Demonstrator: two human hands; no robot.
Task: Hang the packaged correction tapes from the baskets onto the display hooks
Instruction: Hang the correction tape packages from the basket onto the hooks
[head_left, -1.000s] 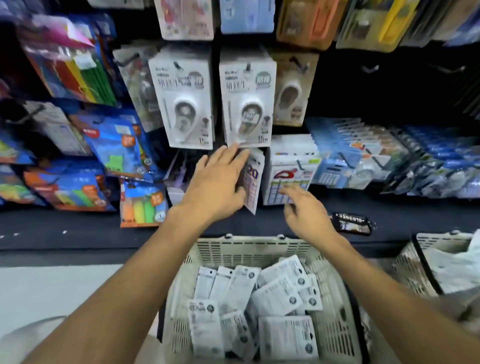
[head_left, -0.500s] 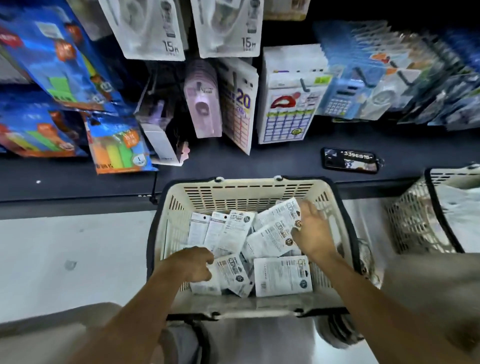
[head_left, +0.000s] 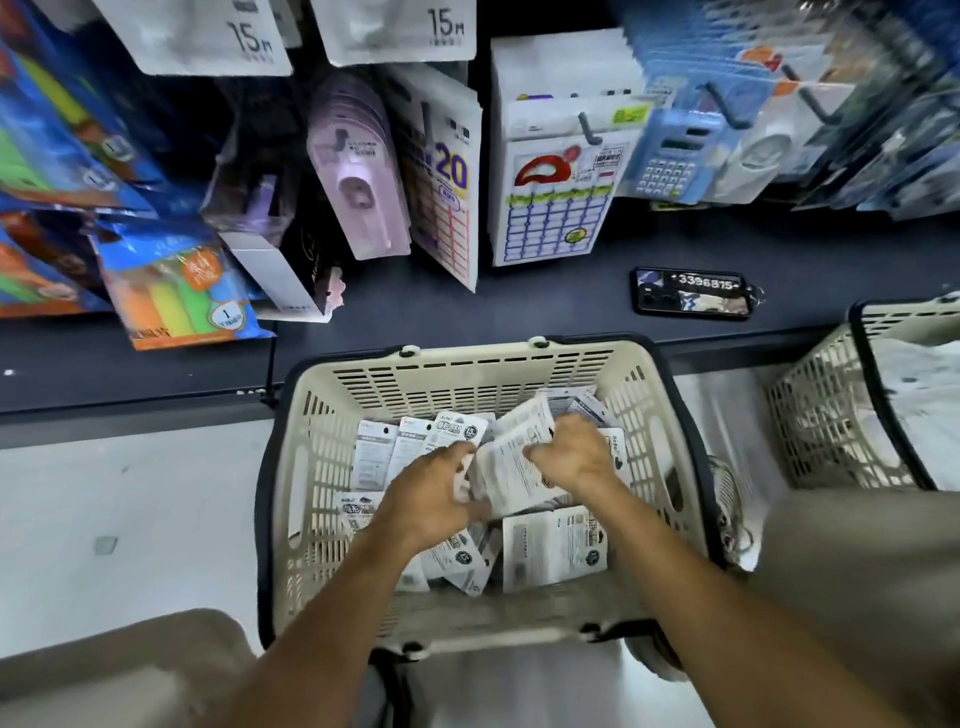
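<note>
A cream plastic basket (head_left: 467, 374) with a dark rim stands on the floor below the shelf and holds several white packaged correction tapes (head_left: 553, 548). Both my hands are inside it. My left hand (head_left: 431, 493) and my right hand (head_left: 571, 457) grip a small stack of white packs (head_left: 506, 473) between them, lifted a little above the heap. Motion blur hides the exact finger hold. Two white 15 m correction tape packs (head_left: 400, 31) hang on hooks at the top of the display.
A dark shelf ledge (head_left: 519, 301) carries a black phone with a numbered tag (head_left: 693, 291). Hanging goods crowd the wall: a lilac pack (head_left: 358, 171), label sheets (head_left: 444, 176), calculators (head_left: 675, 161), highlighters (head_left: 176, 291). A second cream basket (head_left: 826, 410) stands at right.
My hands dropped from the hanging packs into the basket, and the view tilted down. Since half a second ago both hands have closed together around a stack of packs.
</note>
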